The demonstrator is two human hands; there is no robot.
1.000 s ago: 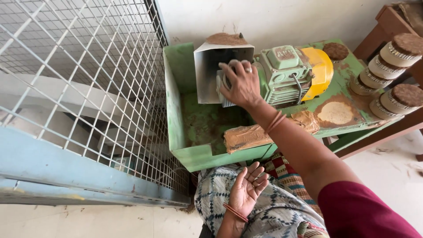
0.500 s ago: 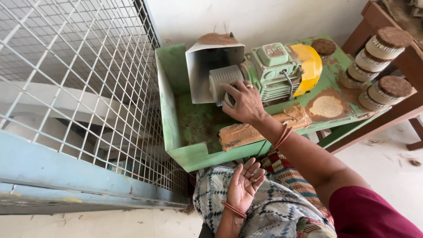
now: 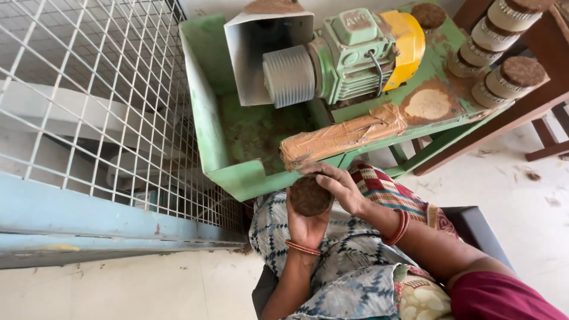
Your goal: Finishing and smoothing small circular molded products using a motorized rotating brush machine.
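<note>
At your far left stands a white wire mesh panel [image 3: 89,101] above a pale blue ledge [image 3: 112,219]. Beside it, the green metal machine table [image 3: 204,118] carries a grey ribbed drum [image 3: 288,76] and a green motor with a yellow end cover [image 3: 361,53]. Just off the table's front edge, over your lap, your left hand [image 3: 305,222] cups a dark brown round fibre disc [image 3: 309,196], palm up. Your right hand [image 3: 339,185] curls over the disc's top, seemingly pinching its rim. Towards the table's right corner, similar brown-topped discs [image 3: 504,74] sit stacked.
</note>
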